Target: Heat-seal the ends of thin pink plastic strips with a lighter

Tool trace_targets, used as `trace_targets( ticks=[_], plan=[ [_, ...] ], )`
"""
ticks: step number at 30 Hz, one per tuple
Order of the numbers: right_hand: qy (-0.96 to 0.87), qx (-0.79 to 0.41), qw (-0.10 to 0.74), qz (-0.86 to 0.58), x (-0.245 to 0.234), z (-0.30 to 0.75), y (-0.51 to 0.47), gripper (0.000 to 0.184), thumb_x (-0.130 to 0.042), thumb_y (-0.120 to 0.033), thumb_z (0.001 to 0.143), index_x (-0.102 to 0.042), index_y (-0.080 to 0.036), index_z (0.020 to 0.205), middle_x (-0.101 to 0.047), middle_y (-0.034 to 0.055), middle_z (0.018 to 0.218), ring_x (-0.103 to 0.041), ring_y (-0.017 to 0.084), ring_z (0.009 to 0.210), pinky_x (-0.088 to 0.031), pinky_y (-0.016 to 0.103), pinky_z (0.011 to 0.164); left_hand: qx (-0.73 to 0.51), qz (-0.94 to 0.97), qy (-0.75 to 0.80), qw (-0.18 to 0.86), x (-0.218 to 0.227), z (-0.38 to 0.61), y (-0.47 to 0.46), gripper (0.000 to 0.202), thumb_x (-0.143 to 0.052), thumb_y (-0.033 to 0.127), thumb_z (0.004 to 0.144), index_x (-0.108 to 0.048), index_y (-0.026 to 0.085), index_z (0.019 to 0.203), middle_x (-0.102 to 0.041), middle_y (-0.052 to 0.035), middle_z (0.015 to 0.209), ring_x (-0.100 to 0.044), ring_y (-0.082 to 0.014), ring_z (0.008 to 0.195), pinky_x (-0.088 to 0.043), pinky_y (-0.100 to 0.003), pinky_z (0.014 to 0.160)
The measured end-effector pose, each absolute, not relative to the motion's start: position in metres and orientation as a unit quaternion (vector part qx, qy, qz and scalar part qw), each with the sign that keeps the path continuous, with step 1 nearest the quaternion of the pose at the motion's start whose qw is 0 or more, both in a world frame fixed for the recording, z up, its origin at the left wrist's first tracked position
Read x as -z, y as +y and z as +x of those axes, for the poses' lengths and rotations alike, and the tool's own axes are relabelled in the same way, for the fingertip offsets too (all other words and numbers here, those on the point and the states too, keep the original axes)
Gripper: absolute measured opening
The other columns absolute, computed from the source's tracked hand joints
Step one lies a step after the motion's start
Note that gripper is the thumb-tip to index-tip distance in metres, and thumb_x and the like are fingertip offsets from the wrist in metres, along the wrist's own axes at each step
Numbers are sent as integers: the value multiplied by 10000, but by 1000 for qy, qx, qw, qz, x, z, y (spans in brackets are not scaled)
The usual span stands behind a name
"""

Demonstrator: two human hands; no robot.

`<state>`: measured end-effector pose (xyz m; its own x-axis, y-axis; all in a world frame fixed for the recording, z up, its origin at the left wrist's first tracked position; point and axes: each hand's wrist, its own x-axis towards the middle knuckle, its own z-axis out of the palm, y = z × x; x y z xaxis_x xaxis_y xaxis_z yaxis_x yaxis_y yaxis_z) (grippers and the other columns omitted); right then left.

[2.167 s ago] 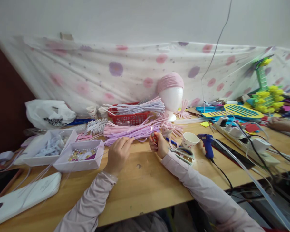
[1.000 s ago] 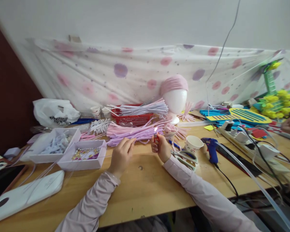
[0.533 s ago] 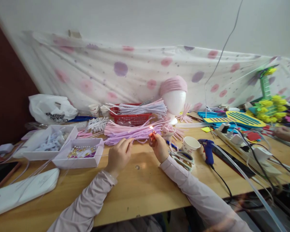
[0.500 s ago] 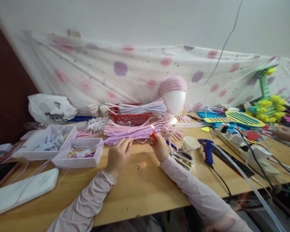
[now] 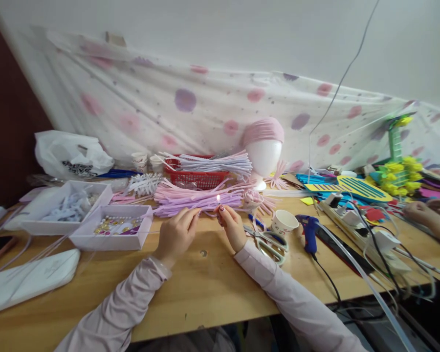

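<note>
Gripping a mostly hidden lighter (image 5: 217, 208) in my right hand (image 5: 231, 228); flame (image 5: 218, 198) burning in front of the pink and purple pipe cleaners (image 5: 190, 198). Left hand (image 5: 175, 234) is bending nearby; I'm not managing to tell its grip.

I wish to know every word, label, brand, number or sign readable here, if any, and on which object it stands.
No text can be read with certainty.
White plastic bag: bold black print, too blurred to read.
Front paper cup: small marks on its side, too small to read.
Paper cups at the back: marks too small to read.
White flat object, lower left: faint marks, possibly printing, not legible.
</note>
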<state>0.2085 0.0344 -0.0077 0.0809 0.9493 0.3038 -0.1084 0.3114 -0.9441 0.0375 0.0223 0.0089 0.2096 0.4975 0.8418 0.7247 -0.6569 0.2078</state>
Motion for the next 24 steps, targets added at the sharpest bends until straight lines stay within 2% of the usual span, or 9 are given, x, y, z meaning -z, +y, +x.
trace_targets(
  ticks=[7,13,24],
  plan=[
    [-487,-435,645,-398,8,211,37,283,-545,-446,805,-614,-184,726,-414,-27,591,-337,99,532,-269,233,494,485,-769,-397,123,-8,37,22,207,-464,187,887,-640,178,995,-697,-20,817,-641,-130,691,-446,-213,603],
    [-521,-410,640,-388,11,209,34,255,-566,-421,811,-619,-181,742,-425,-28,596,-352,101,552,-269,242,520,485,-769,-400,115,-9,37,22,204,-467,181,887,-641,172,992,-700,-28,849,-651,-139,733,-456,-218,630],
    [-509,-403,652,-391,10,208,34,318,-562,-493,790,-586,-187,709,-414,-31,582,-342,112,534,-258,262,517,483,-772,-394,128,-8,36,21,198,-472,188,888,-640,179,993,-697,-17,833,-649,-139,713,-453,-227,621]
  ],
)
